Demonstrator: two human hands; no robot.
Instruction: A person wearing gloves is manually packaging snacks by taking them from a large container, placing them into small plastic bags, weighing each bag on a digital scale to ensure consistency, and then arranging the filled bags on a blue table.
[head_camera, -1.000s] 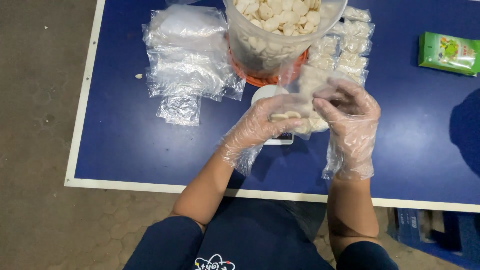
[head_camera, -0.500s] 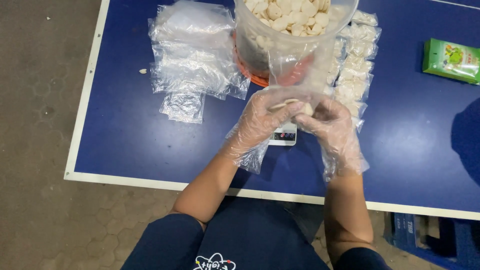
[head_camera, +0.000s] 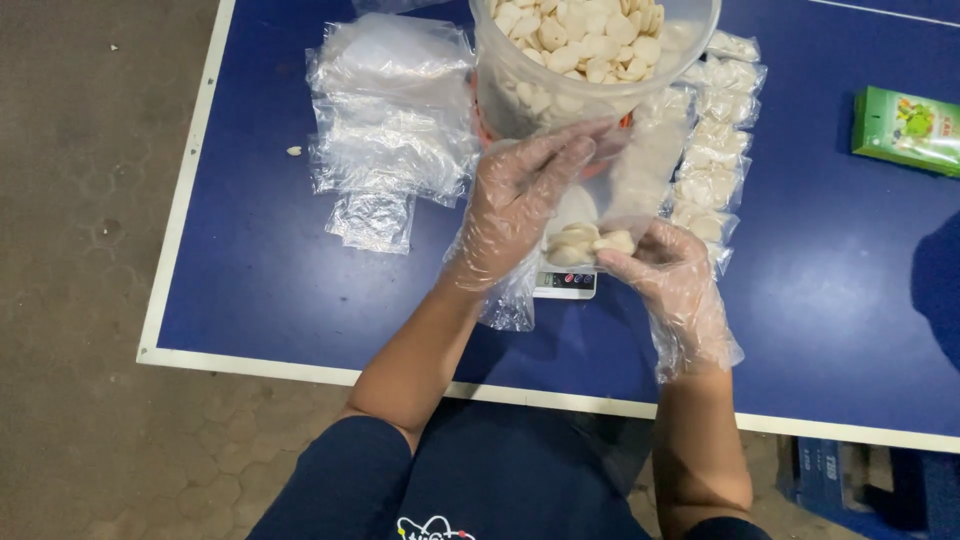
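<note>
Both my hands wear thin clear plastic gloves. My left hand (head_camera: 517, 205) holds the upper part of a small clear plastic bag (head_camera: 612, 190), fingers spread along its top. My right hand (head_camera: 668, 278) supports the bag's bottom, where several pale white pieces (head_camera: 588, 243) have settled. The bag hangs just above a small white digital scale (head_camera: 566, 285) on the blue table (head_camera: 300, 290). Right behind it stands a large clear tub (head_camera: 590, 60) full of the same white pieces.
A heap of empty clear bags (head_camera: 390, 120) lies at the left of the tub. A row of filled small bags (head_camera: 712, 140) lies at its right. A green packet (head_camera: 905, 130) rests far right. One loose white piece (head_camera: 294, 151) lies near the table's left edge.
My left hand has risen to the bag's top while my right hand dropped under it. The bag now hangs stretched upright, with the white pieces settled at its bottom.
</note>
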